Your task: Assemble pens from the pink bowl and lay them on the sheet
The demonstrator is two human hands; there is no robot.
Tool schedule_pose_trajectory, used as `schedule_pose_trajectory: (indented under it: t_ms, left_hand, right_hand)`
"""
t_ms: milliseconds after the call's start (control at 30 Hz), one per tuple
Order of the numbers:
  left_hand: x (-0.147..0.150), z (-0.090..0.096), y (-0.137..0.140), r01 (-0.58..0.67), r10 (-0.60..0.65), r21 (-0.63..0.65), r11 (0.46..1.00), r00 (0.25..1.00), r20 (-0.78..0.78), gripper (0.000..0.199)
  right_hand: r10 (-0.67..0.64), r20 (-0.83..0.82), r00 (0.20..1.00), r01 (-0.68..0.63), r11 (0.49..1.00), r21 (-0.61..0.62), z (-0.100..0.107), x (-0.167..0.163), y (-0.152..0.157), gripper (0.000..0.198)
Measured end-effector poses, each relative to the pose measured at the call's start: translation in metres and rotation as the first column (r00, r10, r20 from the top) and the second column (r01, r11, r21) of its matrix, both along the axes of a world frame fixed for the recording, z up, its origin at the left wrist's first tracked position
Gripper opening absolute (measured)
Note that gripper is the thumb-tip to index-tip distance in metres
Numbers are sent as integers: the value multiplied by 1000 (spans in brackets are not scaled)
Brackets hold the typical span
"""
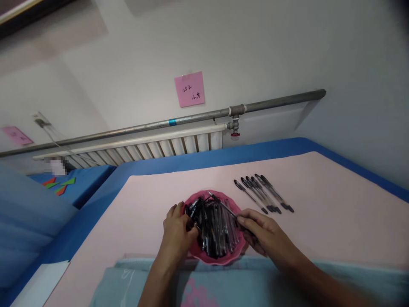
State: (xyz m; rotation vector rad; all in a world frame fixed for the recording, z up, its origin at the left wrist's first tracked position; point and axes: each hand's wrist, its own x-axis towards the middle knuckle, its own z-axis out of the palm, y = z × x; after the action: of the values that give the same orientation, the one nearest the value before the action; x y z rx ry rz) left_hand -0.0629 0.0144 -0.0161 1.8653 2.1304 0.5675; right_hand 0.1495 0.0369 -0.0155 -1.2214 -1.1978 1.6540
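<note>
At the near edge of the table [335, 204], a pink basket [214, 258] is being occupied by pens [220, 230]; its left rim is being overlapped by the left hand [177, 226], grip impossible to tell; over it, one pen [228, 209] is being grasped by the right hand [265, 232].

The single view looks from the wearer's head, above and behind the grip of the bare right hand [260, 232] on a slim black-and-grey pen [226, 208], facing forward and down. It sits near enough that both bare forearms [159, 273] enter from the bottom edge, with the bare left hand [179, 232] left of the grip. The round, scalloped pink basket [209, 260] just left of the grip falls below mid-frame. Well beyond the grip, the view reaches the ribbed white radiator [143, 140], the grey metal pipe [198, 117], slanting upward to the right, and the pale, plain wall [255, 51] filling most of the upper frame
</note>
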Motion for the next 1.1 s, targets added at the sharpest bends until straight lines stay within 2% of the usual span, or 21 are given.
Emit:
schedule_pose_trajectory:
  t_ms: [100, 200, 300, 367, 433, 700, 867, 967, 1100]
  left_hand:
    - [-7, 8, -1, -24, -20, 143, 990, 955, 296, 10]
    - [-10, 15, -3, -9, -84, 152, 988, 802, 591, 14]
    - [-9, 19, -4, 37, -113, 118, 992, 655, 747, 17]
    - [-8, 20, -5, 54, -115, 103, 993, 603, 790, 19]
    - [-7, 21, -6, 56, -103, 87, 995, 586, 804, 20]
    - [-8, 21, -4, 69, -103, 77, 995, 601, 792, 19]
    - [-12, 20, -3, 105, -144, 101, 989, 621, 771, 17]
    - [-10, 17, -4, 104, -126, 81, 991, 555, 822, 19]
    - [0, 13, -3, 45, -59, 45, 998, 390, 919, 30]
  right_hand:
    - [30, 30, 999, -32, 998, 56, -2, 1, 0, 22]
    - [51, 119, 992, -70, 985, 156, -2, 3, -2, 23]
    - [38, 198, 980, -88, 964, 251, 0, 5, -4, 23]
    - [36, 240, 970, -108, 949, 296, 0, 6, -4, 23]
    - [43, 283, 958, -140, 933, 331, 0, 7, -5, 22]
    - [15, 419, 908, -234, 848, 475, 1, 8, -4, 19]
    - [10, 473, 881, -285, 810, 513, 1, 9, -3, 18]
    - [10, 487, 873, -305, 791, 531, 0, 8, -4, 17]
    - [-11, 485, 874, -294, 783, 548, -1, 5, -9, 16]
